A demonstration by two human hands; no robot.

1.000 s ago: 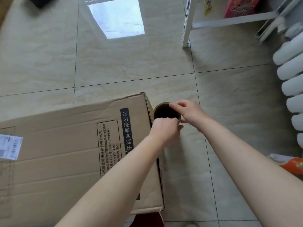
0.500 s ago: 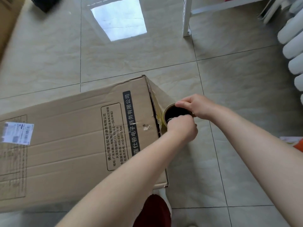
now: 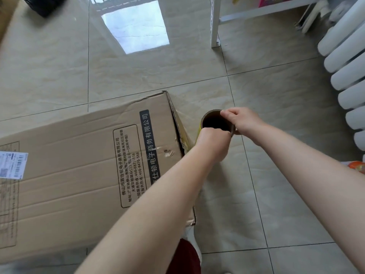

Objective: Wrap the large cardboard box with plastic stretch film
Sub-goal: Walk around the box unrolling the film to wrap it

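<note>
I see the large cardboard box [image 3: 85, 175] lying flat on the tiled floor [image 3: 158, 76], filling the lower left of the head view. Its top face carries a black strip of printed characters and a framed text block; a white shipping label [image 3: 12, 164] sits near its left end. The right end edge of the box is torn and dented.

Just beside that right end I see the roll of stretch film [image 3: 214, 122], held upright with its open cardboard core facing the camera. A sheet of clear film [image 3: 189, 125] spans from the roll to the box's upper right corner.

My left hand [image 3: 212, 144] is clenched around the near side of the roll, just below the rim. My right hand [image 3: 244, 121] grips the far right rim of the core, fingers curled over the edge. Both forearms extend from the bottom of the frame and converge at the roll.

A dark red garment [image 3: 183, 258] shows at the bottom centre. Farther out, a white shelf frame [image 3: 214, 26] stands at top centre, and a white ribbed radiator [image 3: 347, 76] runs along the right edge. A bright window reflection [image 3: 136, 28] lies on the floor above the box.
</note>
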